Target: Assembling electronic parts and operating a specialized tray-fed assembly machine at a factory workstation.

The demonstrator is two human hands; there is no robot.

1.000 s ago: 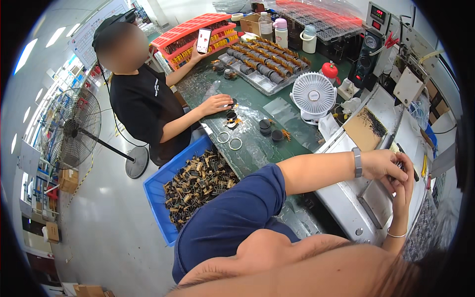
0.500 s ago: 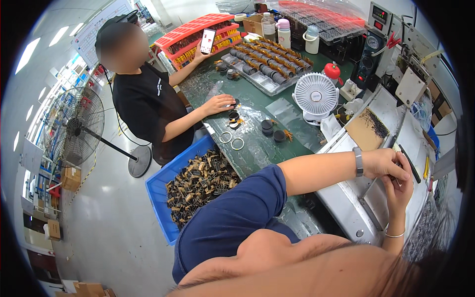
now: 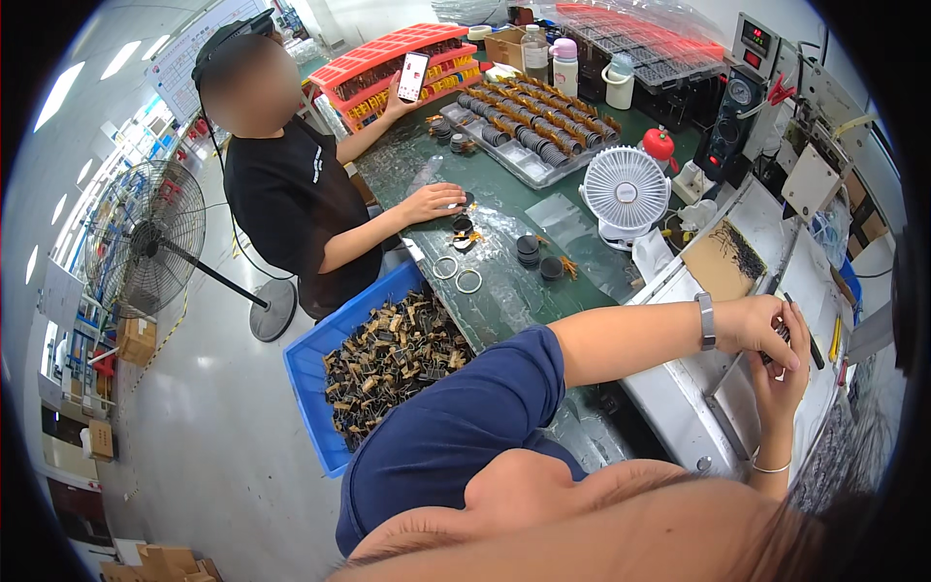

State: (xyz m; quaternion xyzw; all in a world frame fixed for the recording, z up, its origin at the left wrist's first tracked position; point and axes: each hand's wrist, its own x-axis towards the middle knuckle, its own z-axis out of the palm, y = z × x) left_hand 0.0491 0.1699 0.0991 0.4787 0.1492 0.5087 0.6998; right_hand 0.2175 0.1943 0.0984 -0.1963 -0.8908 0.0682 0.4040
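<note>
My left hand (image 3: 747, 322), with a grey-banded watch (image 3: 706, 320) on its wrist, reaches across to the right side of the bench. There it meets my right hand (image 3: 779, 390), which wears a thin bracelet (image 3: 773, 469). Both hands have their fingers curled together over the pale metal work surface (image 3: 669, 393). Something small and dark shows between the fingers, mostly covered by them, and I cannot make out its kind. Close by lies a tan board (image 3: 713, 269) with many thin black pieces heaped along its edge. A black stick-like tool (image 3: 817, 351) lies just beyond my fingers.
A blue bin (image 3: 306, 400) of black-and-tan clip-like parts stands left of the green table (image 3: 504, 308). Across it, a co-worker (image 3: 281, 184) holds a phone (image 3: 412, 78) and touches a black disc. A white fan (image 3: 626, 194), a tray of discs (image 3: 543, 175) and a yellow-handled tool (image 3: 835, 338) are nearby.
My fingers have shifted slightly against each other, and more of the dark thing between them shows. The whole view has moved a little; the co-worker keeps the same pose.
</note>
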